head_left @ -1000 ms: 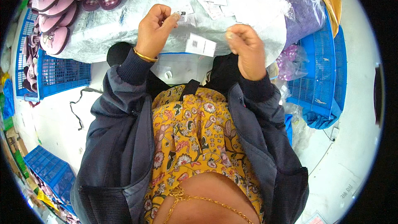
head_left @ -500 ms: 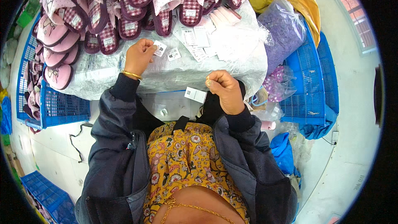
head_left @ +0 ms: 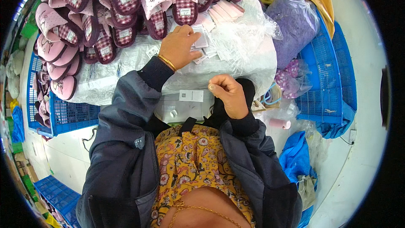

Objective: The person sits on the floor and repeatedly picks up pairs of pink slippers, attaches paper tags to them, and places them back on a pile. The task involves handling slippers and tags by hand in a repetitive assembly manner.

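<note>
My left hand [head_left: 179, 47] reaches over the covered table, fingers apart, beside a pile of white printed cards [head_left: 201, 38]. Its fingertips partly hide the cards, and I see nothing gripped in it. My right hand [head_left: 230, 96] is closed in a pinch in front of the table edge. A white tag [head_left: 191, 96] hangs close to its fingertips; any string joining them is too fine to see. By my left wrist lies a small white card [head_left: 152, 51]. Pink slippers with checked insoles [head_left: 185, 9] are heaped along the far side.
Clear plastic wrapping [head_left: 249, 29] covers the table's right part. Blue crates stand at the left [head_left: 74, 112] and right [head_left: 322, 88]. A bag of purple material [head_left: 293, 25] leans at the right corner. Blue sheeting [head_left: 295, 154] lies on the floor to the right.
My left hand has let go of the small card and moved right to the card pile. The white tag has swung level, while my right hand stays pinched in about the same place.
</note>
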{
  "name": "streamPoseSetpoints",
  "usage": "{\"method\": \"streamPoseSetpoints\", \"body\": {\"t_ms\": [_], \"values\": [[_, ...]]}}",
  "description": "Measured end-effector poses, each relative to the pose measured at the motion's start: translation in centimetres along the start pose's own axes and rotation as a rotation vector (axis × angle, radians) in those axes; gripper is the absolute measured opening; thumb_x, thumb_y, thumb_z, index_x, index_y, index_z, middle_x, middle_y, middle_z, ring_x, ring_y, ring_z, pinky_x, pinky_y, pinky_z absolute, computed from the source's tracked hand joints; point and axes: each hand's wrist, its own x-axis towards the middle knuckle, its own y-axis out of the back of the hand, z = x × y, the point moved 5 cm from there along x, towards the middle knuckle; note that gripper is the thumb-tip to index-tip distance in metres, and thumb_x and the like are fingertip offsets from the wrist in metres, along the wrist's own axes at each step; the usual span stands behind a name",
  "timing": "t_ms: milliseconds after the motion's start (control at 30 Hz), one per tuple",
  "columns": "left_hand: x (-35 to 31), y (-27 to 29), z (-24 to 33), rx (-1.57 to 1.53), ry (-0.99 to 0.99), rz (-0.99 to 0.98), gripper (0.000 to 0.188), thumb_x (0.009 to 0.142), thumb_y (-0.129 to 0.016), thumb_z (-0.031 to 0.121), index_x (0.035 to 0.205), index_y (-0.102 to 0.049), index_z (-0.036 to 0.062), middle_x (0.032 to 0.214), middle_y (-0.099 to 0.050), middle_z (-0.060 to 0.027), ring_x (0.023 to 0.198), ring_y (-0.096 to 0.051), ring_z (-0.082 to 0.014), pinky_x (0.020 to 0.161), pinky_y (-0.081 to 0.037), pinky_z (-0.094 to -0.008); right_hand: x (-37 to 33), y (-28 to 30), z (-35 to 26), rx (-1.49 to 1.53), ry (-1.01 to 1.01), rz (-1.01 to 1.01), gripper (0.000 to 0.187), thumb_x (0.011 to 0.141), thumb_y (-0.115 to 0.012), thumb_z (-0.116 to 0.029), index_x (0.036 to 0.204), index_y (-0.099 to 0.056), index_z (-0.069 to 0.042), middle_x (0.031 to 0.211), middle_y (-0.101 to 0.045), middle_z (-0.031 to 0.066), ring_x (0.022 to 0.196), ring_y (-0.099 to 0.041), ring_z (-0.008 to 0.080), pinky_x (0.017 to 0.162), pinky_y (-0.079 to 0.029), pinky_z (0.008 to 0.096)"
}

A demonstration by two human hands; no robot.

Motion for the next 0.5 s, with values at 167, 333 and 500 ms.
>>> {"method": "streamPoseSetpoints", "body": {"t_ms": [167,333,500], "values": [[-0.3,-2.1,0.0,0.242,-0.121,-0.057,0.026,0.079,-0.070,0.020,0.102,-0.067,0.0071,0.089,-0.059,-0.0061,0.091,-0.059,-0.0260,0.080,-0.049,-0.0395,-0.3,1.2,0.6,0.041,0.008,0.055,0.013,0.093,-0.069,-0.007,0.104,-0.064,-0.002,0.091,-0.062,-0.0037,0.081,-0.054,0.0036,0.072,-0.044,0.0204],[-1.1,-0.9,0.9,0.220,-0.190,-0.004,0.017,0.074,-0.069,0.013,0.090,-0.065,0.0080,0.085,-0.057,-0.0043,0.084,-0.058,-0.0244,0.071,-0.049,-0.0385,-0.5,1.2,0.9,0.074,0.002,0.040,0.013,0.093,-0.069,-0.009,0.104,-0.064,-0.002,0.090,-0.061,-0.0042,0.079,-0.052,0.0029,0.071,-0.043,0.0189],[-2.3,1.5,1.4,0.130,-0.219,0.170,0.023,0.069,-0.073,0.007,0.091,-0.068,0.0074,0.084,-0.061,-0.0042,0.078,-0.059,-0.0245,0.065,-0.049,-0.0347,-0.4,0.5,0.6,0.047,0.013,0.056,0.015,0.095,-0.067,-0.010,0.106,-0.063,-0.002,0.093,-0.061,-0.0027,0.081,-0.052,0.0040,0.073,-0.043,0.0199]]}}
